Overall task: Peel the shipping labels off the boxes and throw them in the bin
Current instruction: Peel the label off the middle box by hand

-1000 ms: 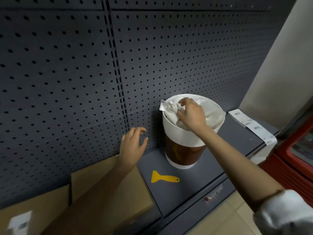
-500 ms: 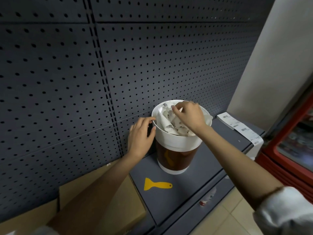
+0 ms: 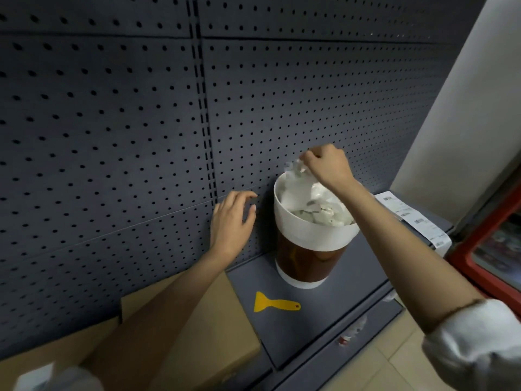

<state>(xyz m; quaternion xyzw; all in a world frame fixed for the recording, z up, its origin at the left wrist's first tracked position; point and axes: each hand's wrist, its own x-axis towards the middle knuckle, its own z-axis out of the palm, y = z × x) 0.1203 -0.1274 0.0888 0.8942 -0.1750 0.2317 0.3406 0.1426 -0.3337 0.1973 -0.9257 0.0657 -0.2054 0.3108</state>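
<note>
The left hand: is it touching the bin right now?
Apart. The head view shows dark pegboard plainly between the left hand fingertips and the bin's white rim.

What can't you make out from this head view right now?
- bin: its fill depth, hidden by crumpled labels and the right hand.
- Print on the label strip: too small.
- Box: whether labels remain, covered by the left forearm and cut off by the frame edge.
- Left hand: whether it touches the pegboard.
</note>
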